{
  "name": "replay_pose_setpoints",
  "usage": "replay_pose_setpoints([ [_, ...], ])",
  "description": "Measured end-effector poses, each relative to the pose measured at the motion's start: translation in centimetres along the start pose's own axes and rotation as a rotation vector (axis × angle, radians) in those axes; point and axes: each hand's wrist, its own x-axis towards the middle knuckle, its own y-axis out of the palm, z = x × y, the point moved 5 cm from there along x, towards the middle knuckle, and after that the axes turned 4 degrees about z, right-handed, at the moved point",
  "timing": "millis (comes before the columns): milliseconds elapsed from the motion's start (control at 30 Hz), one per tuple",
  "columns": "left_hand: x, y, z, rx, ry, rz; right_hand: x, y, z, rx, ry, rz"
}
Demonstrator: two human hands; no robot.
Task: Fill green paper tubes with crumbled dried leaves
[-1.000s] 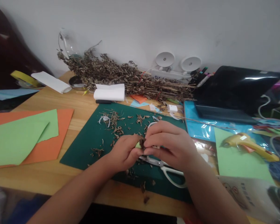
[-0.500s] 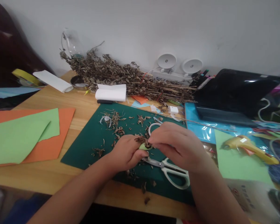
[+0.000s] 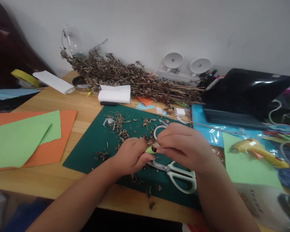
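Observation:
My left hand is closed around a small light green roll with a dark open end facing right. At that end my right hand pinches what looks like a bit of dried leaf; its fingertips partly hide it. Below the hands, scissors with pale green handles lie on a dark green cutting mat, their blades partly under my left hand. A white ring, perhaps a tape roll, shows behind my right hand. Crumbled dried leaves and thin stems are scattered over the mat.
A long bundle of dried plants lies along the wall. Nearby are a white paper roll, a black tablet, and a yellow glue gun. Green paper and orange sheets lie left; a plastic bottle is front right.
The leaf bits at the roll's mouth have shifted, and its dark opening shows more plainly. My right fingers have moved slightly; my left hand keeps its hold.

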Motion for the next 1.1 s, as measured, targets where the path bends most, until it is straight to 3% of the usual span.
replay_pose_setpoints([
  [200, -0.1, -0.1, 0.2, -0.029, -0.022, -0.01, 0.1, 0.0, 0.1, 0.042, -0.029, 0.001],
  [333, -0.1, 0.0, 0.4, -0.099, -0.078, 0.037, -0.1, -0.2, -0.3, 0.113, -0.003, -0.087],
  [500, -0.2, -0.1, 1.1, -0.308, -0.18, 0.035, -0.7, -0.6, -3.1, 0.078, 0.253, -0.258],
  [567, -0.4, 0.0, 1.8, -0.392, -0.243, 0.003, -0.9, 0.2, -4.7, -0.024, 0.399, -0.158],
  [700, -0.9, 0.6, 3.0, -0.475, -0.361, -0.019, -1.8, 3.6, -7.6, -0.412, 0.628, 0.424],
  [767, -1.0, 0.8, 3.4, -0.478, -0.395, -0.03, -2.3, 4.9, -8.1, -0.477, 0.669, 0.567],
  [900, -1.0, 0.7, 3.7, -0.484, -0.417, -0.06, -2.4, 6.5, -7.9, -0.462, 0.64, 0.596],
  [1100, -1.1, 0.7, 3.9, -0.482, -0.423, -0.057, -1.7, 7.1, -6.5, -0.502, 0.61, 0.583],
])
